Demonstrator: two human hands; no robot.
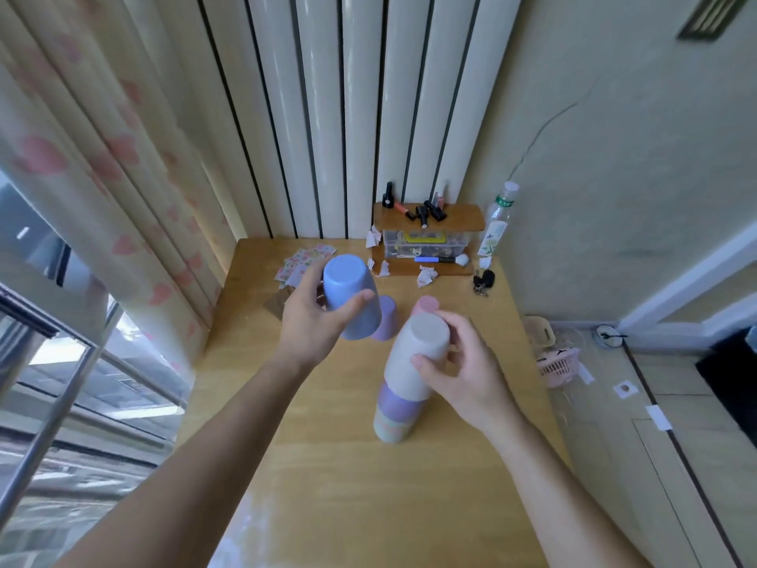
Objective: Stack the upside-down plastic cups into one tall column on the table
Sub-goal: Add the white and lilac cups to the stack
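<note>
My left hand point(311, 317) grips a raised blue cup point(350, 297) at ten o'clock of the stack point(403, 387), whose white top cup point(418, 354) my right hand point(463, 366) clasps.

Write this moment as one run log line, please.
left hand: holds blue cup aloft | right hand: grips white cup atop stack | loose: purple cup, pink cup
</note>
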